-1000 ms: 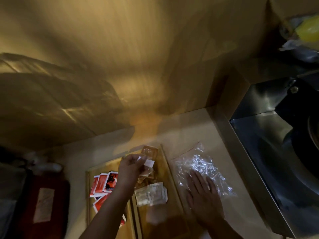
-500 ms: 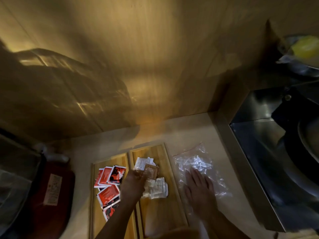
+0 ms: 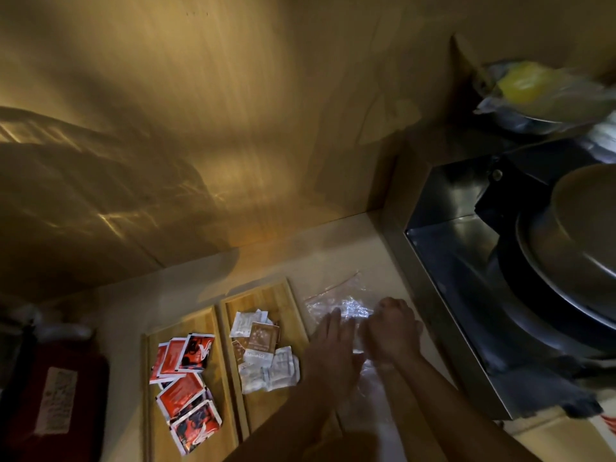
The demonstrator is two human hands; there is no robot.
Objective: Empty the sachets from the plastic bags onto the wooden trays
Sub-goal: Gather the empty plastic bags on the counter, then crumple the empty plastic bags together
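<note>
Change seen: the left hand, which half a second earlier had been placed over the sachets on the right tray, was moved across to the crinkled clear plastic bag at lower right of centre.
Left hand: laid flat and open on the bag, fingers spread, nothing gripped.
Right hand: curled loosely over the bag's right part; whether film was pinched could not be told.
Sachets: white and brown paper sachets were left heaped on the right pale wooden tray; red and black foil sachets were spread on the left pale wooden tray.
Bag contents: none could be made out.
Meaning for task: the emptying was judged nearly done, with the bag being flattened or checked.
</note>
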